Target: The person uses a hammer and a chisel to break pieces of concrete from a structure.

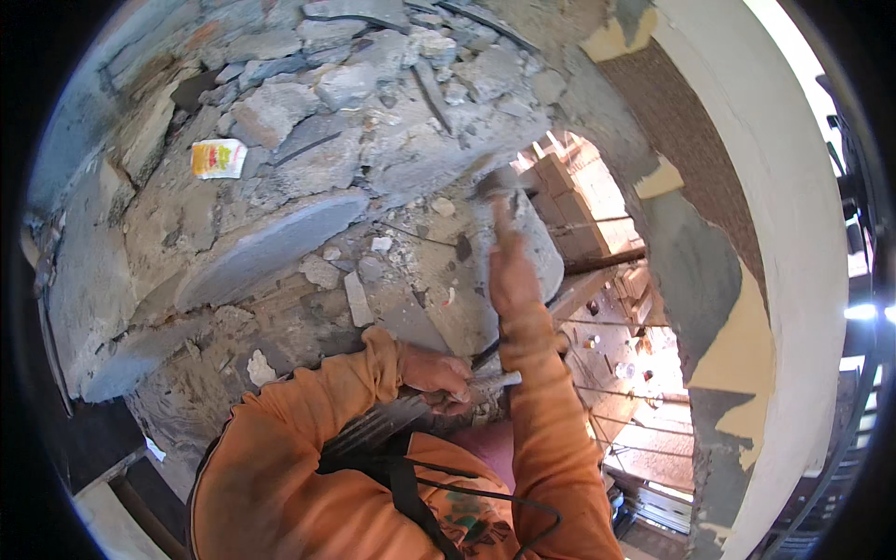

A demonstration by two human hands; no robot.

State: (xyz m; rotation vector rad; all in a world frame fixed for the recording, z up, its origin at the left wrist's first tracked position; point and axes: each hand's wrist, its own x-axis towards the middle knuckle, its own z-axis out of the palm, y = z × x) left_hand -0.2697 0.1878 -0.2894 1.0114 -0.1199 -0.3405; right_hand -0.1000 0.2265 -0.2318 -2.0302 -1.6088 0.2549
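Note:
My right hand [513,280] is closed round the handle of a hammer [497,183], raised in front of me over the broken concrete. Its head is smeared by motion. Lower and to the left, my left hand [437,375] grips a metal chisel [507,379]. One pale end sticks out to the right, beside my right forearm, and the hammer head is well apart from it. The chisel's other end is hidden. Between and beyond my hands lies a broken concrete surface [411,317] with chips and dust.
Broken slabs [275,107] and rubble cover the far side, where a small white and yellow packet [218,159] lies. To the right, a jagged opening shows stacked bricks [571,215] below, crossed by exposed rebar [644,425]. A wall edge with peeling plaster [737,345] borders it.

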